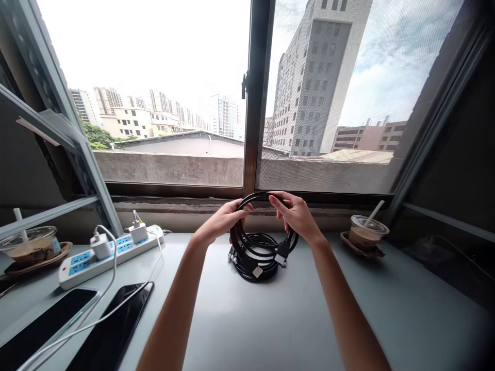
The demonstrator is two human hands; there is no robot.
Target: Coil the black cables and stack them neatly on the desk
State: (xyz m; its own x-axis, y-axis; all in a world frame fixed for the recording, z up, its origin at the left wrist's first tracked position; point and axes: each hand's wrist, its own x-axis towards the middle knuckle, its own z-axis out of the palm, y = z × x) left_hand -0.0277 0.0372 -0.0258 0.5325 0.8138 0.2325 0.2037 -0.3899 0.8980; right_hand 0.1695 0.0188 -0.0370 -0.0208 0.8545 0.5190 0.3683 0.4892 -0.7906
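A coiled black cable [236, 238] is held up in a loop between my two hands. My left hand [224, 219] grips the loop's upper left side, thumb on top. On the upper right side, my right hand [293, 212] pinches the same loop with thumb and fingers. Two plugs with pale ends hang at the loop's lower part. Behind and below it, another black coiled cable [257, 278] lies on the grey table [247, 322], partly hidden by the held loop.
At the left are a white power strip [112, 257] with two chargers, two dark phones [112, 324] and white cords. Drinks in plastic cups stand at the far left [33, 247] and right [363, 233]. A window ledge borders the table's back.
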